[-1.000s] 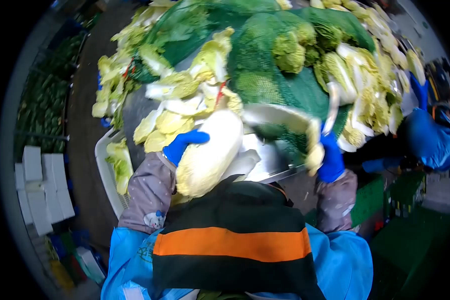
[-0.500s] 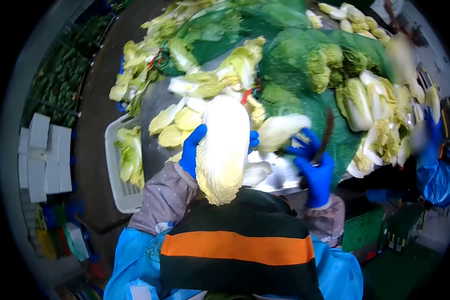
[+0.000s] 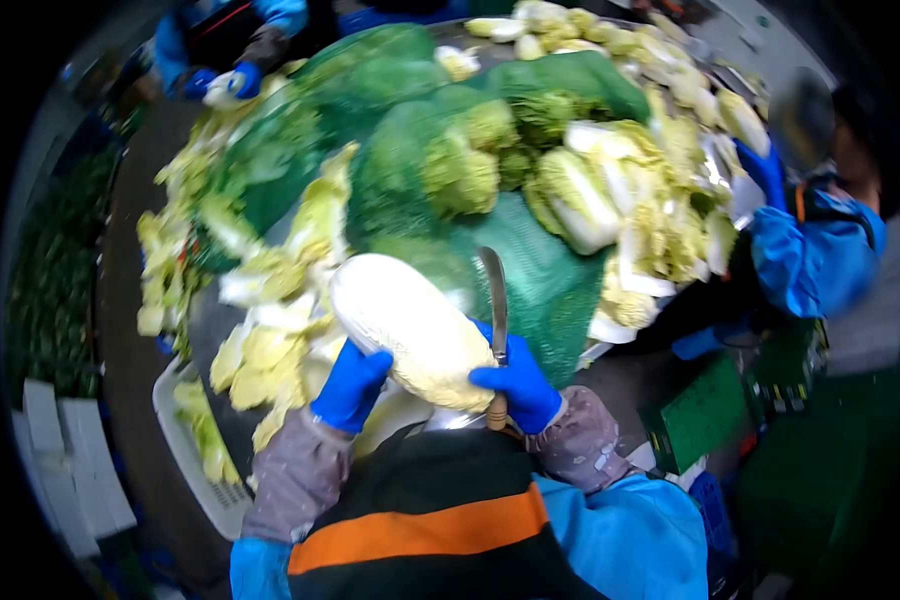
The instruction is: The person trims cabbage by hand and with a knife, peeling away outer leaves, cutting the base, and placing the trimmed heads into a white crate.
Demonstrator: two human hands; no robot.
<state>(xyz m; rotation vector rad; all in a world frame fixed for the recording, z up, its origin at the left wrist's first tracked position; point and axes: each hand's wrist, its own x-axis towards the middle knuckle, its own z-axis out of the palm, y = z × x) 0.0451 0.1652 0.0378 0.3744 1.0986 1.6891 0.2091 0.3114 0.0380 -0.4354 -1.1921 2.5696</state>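
Observation:
A pale, trimmed napa cabbage (image 3: 405, 325) lies tilted between my two blue-gloved hands. My left hand (image 3: 352, 388) is wrapped round its lower left side, thumb on top. At its leafy end, my right hand (image 3: 520, 380) presses the cabbage with the thumb and also holds a knife. The curved knife (image 3: 497, 300) has its blade pointing away from me and its wooden handle below that hand. Loose yellow leaves (image 3: 270, 360) are heaped left of the cabbage. Beyond it, green netting (image 3: 515, 270) lies beneath and around more cabbages (image 3: 577, 200).
A white basket (image 3: 175, 440) with leaves stands at the left. One co-worker's gloved hands (image 3: 232, 82) hold something pale at the top left. Another person's blue sleeve (image 3: 820, 250) is at the right. A green crate (image 3: 698, 415) sits at lower right.
The view has swung right. The held cabbage has turned from upright to slanting, and my right hand has come in from the side with the knife to touch it.

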